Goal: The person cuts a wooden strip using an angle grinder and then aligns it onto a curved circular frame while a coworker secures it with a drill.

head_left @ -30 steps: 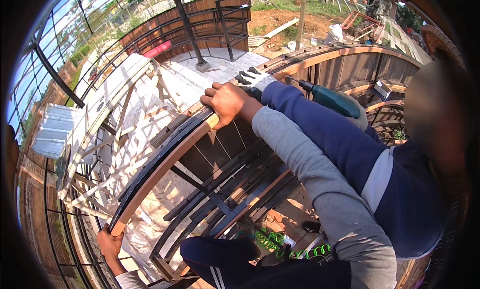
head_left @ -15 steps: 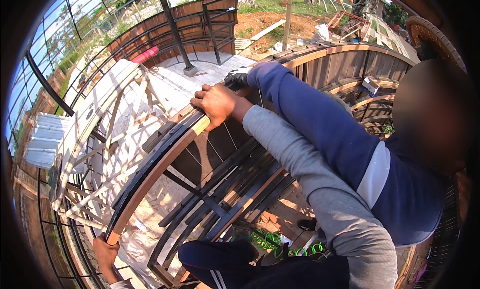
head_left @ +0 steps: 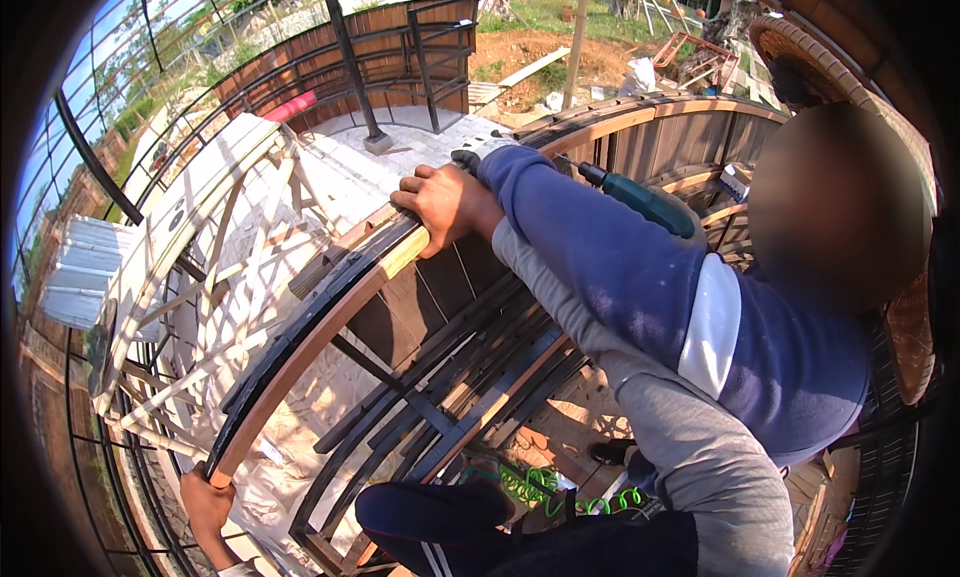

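Two bare hands on one curved wooden strip here, and the left hand has the lower-left end, its fingers closed around the wood, though most of them are hidden behind it. Up at the other end of this stretch, the right hand is clamped over the top, fingers curled across the black curved rim and the strip together, just beside a paler part of the wood. The strip sits along the rim's near edge, and look at its line: a long axis sweeping from lower left to upper right in one bow, narrow end pointing down toward the person's left. In leans one co-worker, one blue sleeve crossing above the person's grey one, and one gloved hand sits on the rim right next to the right hand; what its fingers hold, I cannot tell. One teal drill shows beyond that sleeve, nose toward the rim's upper left; the hand behind it is out of sight. Beneath the rim, several long dark bars, too overlapped to count, and one bright green coiled hose on the ground. Farther off, one pink roll, near one thick black post.
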`<state>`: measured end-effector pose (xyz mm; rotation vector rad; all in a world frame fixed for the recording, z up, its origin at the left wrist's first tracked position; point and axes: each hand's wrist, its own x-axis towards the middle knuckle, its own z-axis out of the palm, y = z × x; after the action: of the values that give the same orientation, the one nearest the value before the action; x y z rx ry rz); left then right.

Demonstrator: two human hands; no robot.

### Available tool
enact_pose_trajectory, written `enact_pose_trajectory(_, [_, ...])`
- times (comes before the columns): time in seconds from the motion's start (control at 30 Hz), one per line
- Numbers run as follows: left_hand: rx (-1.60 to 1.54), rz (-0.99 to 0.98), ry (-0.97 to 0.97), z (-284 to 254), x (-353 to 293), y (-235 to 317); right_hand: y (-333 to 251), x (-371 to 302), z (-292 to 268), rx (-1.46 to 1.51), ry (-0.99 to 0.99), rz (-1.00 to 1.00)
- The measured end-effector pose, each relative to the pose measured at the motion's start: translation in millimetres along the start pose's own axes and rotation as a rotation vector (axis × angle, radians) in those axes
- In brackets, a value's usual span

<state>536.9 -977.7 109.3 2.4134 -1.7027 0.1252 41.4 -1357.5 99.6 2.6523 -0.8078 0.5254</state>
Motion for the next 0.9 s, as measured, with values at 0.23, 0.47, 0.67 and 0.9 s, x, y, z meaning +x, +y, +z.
enact_pose_trajectory(0.23, [0.014,0.017,0.020,3.3,-0.8,-5.0,-4.0,0.8,-4.9,0.005,-0.079,0.027])
enact_pose_trajectory(0.47, [-0.045,-0.008,0.009,4.2,-1.4,-10.2,-4.9,2.4,-3.1,0.046,-0.061,0.049])
enact_pose_trajectory(0.67, [-0.063,0.002,0.038,5.7,-0.4,-7.8,-4.8,0.3,-3.1,0.048,0.004,0.032])
enact_pose_trajectory(0.9, [-0.055,-0.008,0.020,4.9,-1.5,-5.3,-4.3,-1.6,-4.0,0.040,-0.040,0.040])
